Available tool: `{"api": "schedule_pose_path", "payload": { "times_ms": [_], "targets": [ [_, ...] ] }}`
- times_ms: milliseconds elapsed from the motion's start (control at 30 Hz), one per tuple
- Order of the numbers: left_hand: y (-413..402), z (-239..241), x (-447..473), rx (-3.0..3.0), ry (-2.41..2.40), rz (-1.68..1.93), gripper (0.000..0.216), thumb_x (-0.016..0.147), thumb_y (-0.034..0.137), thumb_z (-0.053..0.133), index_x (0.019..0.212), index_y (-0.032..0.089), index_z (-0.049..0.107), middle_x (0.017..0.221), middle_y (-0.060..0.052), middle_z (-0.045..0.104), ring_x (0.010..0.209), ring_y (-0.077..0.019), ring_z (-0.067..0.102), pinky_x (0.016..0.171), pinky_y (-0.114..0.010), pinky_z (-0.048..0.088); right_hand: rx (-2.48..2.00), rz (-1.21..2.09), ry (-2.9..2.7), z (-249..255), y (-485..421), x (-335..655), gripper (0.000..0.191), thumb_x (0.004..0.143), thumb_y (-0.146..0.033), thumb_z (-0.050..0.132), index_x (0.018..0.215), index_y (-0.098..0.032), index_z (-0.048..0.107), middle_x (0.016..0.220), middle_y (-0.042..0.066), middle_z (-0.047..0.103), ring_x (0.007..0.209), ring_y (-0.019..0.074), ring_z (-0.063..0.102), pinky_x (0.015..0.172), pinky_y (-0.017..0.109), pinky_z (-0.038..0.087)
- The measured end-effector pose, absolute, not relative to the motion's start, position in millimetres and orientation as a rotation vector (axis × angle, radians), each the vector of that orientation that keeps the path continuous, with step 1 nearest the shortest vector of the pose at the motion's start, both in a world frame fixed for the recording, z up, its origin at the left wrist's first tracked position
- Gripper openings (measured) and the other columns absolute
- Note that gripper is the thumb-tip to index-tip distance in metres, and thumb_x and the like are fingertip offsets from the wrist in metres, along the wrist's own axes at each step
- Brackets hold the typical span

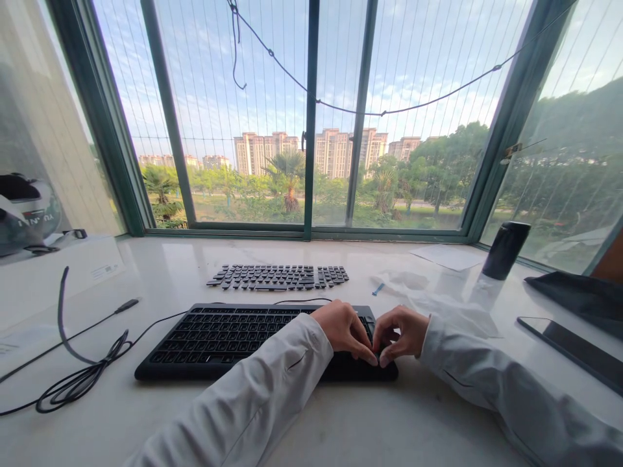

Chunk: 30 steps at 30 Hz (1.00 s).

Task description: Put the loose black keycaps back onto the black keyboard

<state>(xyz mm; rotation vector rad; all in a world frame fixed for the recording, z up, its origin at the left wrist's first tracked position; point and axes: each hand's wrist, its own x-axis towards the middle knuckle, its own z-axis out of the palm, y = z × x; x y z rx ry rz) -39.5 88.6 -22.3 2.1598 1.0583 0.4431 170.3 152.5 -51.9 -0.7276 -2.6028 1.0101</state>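
Sleeves [257,389] lead to both hands [339,327], fingers [389,353] pinched nearly closed at the keyboard [228,334], hold unclear

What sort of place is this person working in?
Likely a room's window bay, perhaps at home: a glossy white countertop runs up to wide, green-framed glass windows, with green trees and beige high-rise buildings outside.

White table [389,428] held black keyboard [214,337], loose keys [282,277] behind it in rows, coiled cable [113,352] left. Right side had crumpled plastic [452,308], small blue item [378,289], paper [448,257], black cylinder [506,250], phone [574,352], dark cloth [579,299]. White box [100,261] sat far left.
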Motion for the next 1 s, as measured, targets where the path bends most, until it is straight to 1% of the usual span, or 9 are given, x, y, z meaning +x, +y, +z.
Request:
{"api": "schedule_pose_path", "payload": {
  "times_ms": [167,300,433,633,800,1000],
  "targets": [
    [88.4,-23.8,-37.7,2.200,1.023,0.472,0.032,0.063,0.046,0.076,0.081,0.020,0.078,0.059,0.002,0.068,0.060,-0.0103,0.061,0.056,-0.016,0.042,-0.601,0.946,-2.628,-48.5,149.9,169.3,0.039,0.058,-0.051,0.079,0.073,-0.016,0.075,0.055,0.001,0.060,0.047,0.0069,0.039,0.044,0.021,0.032],
    [87.0,-22.7,-36.9,2.270,1.013,0.501,0.031,0.064,0.045,0.075,0.078,0.017,0.078,0.056,0.001,0.067,0.053,-0.0084,0.057,0.051,-0.016,0.039,-0.505,0.869,-2.650,-44.9,148.4,168.3,0.035,0.061,-0.049,0.078,0.074,-0.016,0.075,0.057,0.002,0.062,0.048,0.0072,0.041,0.045,0.020,0.033],
    [86.6,-22.5,-36.3,2.348,1.017,0.526,0.029,0.065,0.044,0.074,0.076,0.017,0.078,0.055,0.001,0.067,0.049,-0.0066,0.053,0.049,-0.017,0.036,-0.444,0.824,-2.640,-45.0,150.2,168.4,0.034,0.065,-0.050,0.076,0.073,-0.017,0.075,0.059,0.002,0.062,0.048,0.0073,0.041,0.045,0.021,0.033],
    [90.2,-27.7,-37.2,2.413,0.994,0.548,0.032,0.066,0.046,0.073,0.079,0.018,0.079,0.059,0.000,0.068,0.050,-0.0070,0.053,0.048,-0.017,0.034,-0.376,0.775,-2.653,-44.5,150.7,169.6,0.034,0.067,-0.049,0.074,0.071,-0.016,0.074,0.055,0.002,0.060,0.046,0.0071,0.041,0.044,0.021,0.033],
    [93.1,-29.7,-40.0,2.414,0.949,0.535,0.029,0.066,0.041,0.073,0.081,0.018,0.078,0.064,-0.002,0.071,0.053,-0.0076,0.055,0.049,-0.016,0.035,-0.375,0.771,-2.665,-41.4,147.3,169.3,0.034,0.069,-0.049,0.073,0.073,-0.015,0.075,0.055,0.002,0.060,0.047,0.0070,0.040,0.045,0.021,0.033],
    [93.6,-29.7,-40.8,2.384,0.937,0.574,0.027,0.066,0.038,0.072,0.079,0.015,0.078,0.059,-0.001,0.069,0.050,-0.0068,0.052,0.048,-0.016,0.035,-0.397,0.783,-2.639,-40.4,146.0,168.5,0.031,0.070,-0.045,0.073,0.074,-0.014,0.075,0.055,0.002,0.060,0.047,0.0066,0.039,0.046,0.021,0.033]
  ]
}}
